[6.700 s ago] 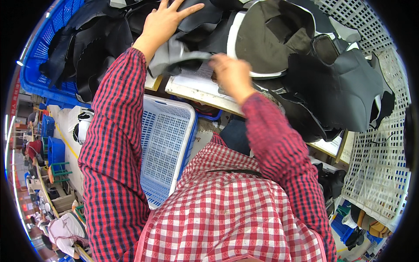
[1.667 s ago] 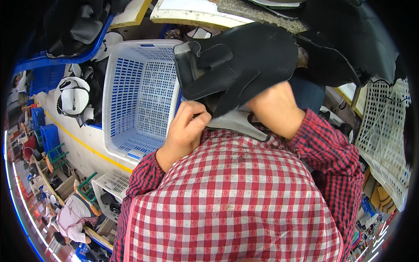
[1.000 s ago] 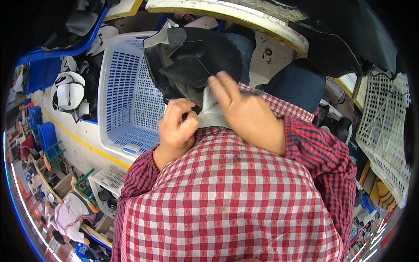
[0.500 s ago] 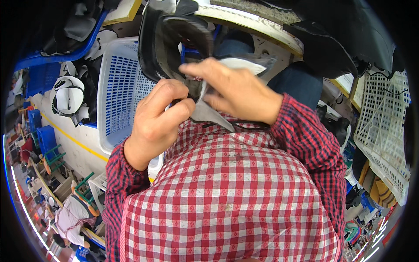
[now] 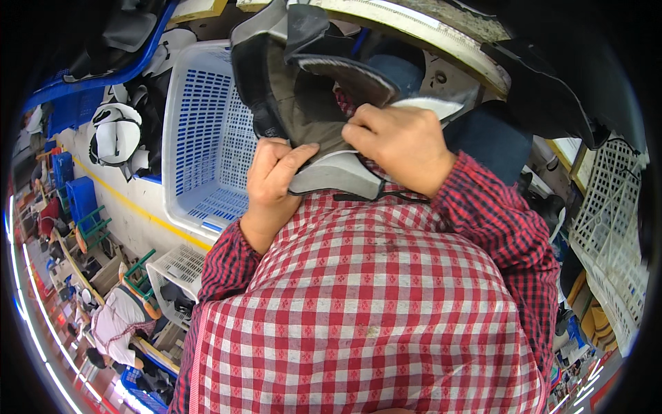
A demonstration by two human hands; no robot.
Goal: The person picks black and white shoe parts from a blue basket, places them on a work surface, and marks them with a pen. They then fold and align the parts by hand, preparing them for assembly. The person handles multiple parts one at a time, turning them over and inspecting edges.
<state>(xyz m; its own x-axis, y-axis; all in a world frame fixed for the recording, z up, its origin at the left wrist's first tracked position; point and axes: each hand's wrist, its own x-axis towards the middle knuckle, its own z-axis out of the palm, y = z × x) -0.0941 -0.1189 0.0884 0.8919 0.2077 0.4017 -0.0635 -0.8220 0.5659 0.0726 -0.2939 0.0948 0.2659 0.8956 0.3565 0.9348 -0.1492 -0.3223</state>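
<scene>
A black and grey boot upper point(image 5: 298, 114) lies spread across my lap, its brownish-grey lining turned up. My left hand point(image 5: 270, 181) pinches its near edge, thumb on the lining beside a smooth light-grey curved section point(image 5: 339, 174). Across from it, my right hand point(image 5: 403, 143) has its fingers bent and pressed together on the same upper, near the lining's right side. Beyond that hand rises a dark flap with a pale, rough edge point(image 5: 355, 74). A white piece point(image 5: 431, 105) shows behind the right knuckles; whether it joins the upper I cannot tell.
A white perforated crate point(image 5: 207, 131) stands left of the upper. Black and white cut pieces point(image 5: 117, 138) are stacked farther left, below a blue tray point(image 5: 131, 62). A worn pale table edge point(image 5: 414, 34) runs ahead. Black sheets point(image 5: 552, 83) overhang at right, above another white crate point(image 5: 603, 200).
My right hand has moved slightly right and down, its fingers now bent onto the upper. The upper has been spread wider, showing more lining and the grey section. My left hand has shifted right and down.
</scene>
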